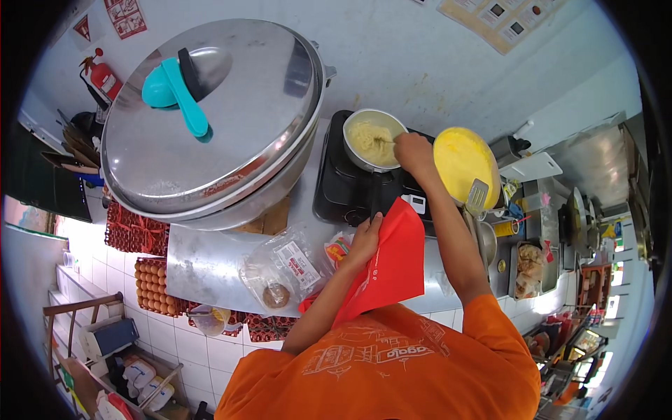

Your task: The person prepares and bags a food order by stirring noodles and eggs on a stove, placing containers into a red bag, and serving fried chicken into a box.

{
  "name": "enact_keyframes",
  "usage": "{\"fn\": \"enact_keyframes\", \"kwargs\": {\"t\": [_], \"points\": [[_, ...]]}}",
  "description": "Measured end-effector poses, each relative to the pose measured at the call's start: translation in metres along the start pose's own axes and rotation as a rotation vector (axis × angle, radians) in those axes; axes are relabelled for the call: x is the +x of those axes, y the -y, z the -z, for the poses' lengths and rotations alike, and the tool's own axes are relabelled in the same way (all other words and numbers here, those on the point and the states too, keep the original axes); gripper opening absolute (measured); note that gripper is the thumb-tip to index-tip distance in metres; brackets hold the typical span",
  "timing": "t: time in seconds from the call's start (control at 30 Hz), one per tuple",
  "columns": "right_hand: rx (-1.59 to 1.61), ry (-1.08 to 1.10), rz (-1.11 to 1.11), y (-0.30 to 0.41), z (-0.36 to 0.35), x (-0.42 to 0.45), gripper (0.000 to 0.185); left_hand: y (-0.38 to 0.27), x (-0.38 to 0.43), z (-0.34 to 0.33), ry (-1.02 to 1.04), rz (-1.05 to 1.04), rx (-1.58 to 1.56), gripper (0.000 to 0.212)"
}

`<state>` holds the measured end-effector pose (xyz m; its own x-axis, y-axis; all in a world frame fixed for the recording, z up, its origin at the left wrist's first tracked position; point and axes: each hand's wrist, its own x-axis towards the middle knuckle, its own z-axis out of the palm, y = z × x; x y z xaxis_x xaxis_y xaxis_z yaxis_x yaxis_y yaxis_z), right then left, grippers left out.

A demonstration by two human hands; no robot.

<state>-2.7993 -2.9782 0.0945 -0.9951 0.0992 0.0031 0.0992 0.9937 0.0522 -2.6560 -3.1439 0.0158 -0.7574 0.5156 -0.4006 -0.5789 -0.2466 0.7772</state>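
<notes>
A small saucepan point(374, 137) with pale yellow noodle-like food stands on a black portable stove point(336, 181). My right hand point(413, 153) is closed on a thin metal utensil point(386, 140), whose far end dips into the food. Below the pan, my left hand point(367, 237) grips the black pan handle point(376, 191). Red cloth point(401, 252) hangs beside my left hand and forearm; whether the fingers also touch it is unclear. To the right of the stove is a round pan of yellow food point(464, 163), with a slotted metal spatula point(478, 197) at its near edge.
A huge lidded metal pot point(210, 115) fills the left, a turquoise ladle point(181, 97) on its lid. Plastic bags point(283, 268) lie on the metal table point(202, 262). Egg trays point(156, 286) stand below left. A tray of bagged food point(527, 270) is at right.
</notes>
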Motion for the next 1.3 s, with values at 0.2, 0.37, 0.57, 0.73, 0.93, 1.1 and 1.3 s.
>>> {"fn": "enact_keyframes", "kwargs": {"t": [0.2, 0.37, 0.57, 0.73, 0.93, 1.1, 1.3], "points": [[0.015, 0.004, -0.049, -0.019, 0.001, 0.000, 0.022, -0.005, -0.018, -0.006, 0.006, 0.040, 0.000, 0.050], [0.078, -0.020, 0.029, 0.026, 0.025, -0.014, 0.020, 0.006, -0.002, 0.000, -0.074, -0.060, 0.038, 0.051], [0.022, 0.047, -0.001, 0.022, 0.017, -0.008, 0.021, -0.001, -0.007, 0.000, -0.060, -0.001, 0.015, 0.051], [0.031, 0.020, -0.106, 0.003, 0.008, 0.007, 0.022, -0.007, -0.006, -0.001, -0.035, 0.031, 0.033, 0.050], [0.058, 0.029, -0.093, -0.003, 0.018, -0.006, 0.023, -0.005, -0.002, 0.002, -0.019, 0.033, 0.032, 0.048], [0.109, -0.038, -0.190, 0.017, 0.010, 0.004, 0.022, 0.003, -0.004, 0.000, -0.040, -0.012, 0.035, 0.045], [0.063, 0.050, -0.093, 0.011, 0.013, 0.003, 0.023, 0.010, -0.002, 0.004, -0.086, -0.056, 0.052, 0.049]]}}
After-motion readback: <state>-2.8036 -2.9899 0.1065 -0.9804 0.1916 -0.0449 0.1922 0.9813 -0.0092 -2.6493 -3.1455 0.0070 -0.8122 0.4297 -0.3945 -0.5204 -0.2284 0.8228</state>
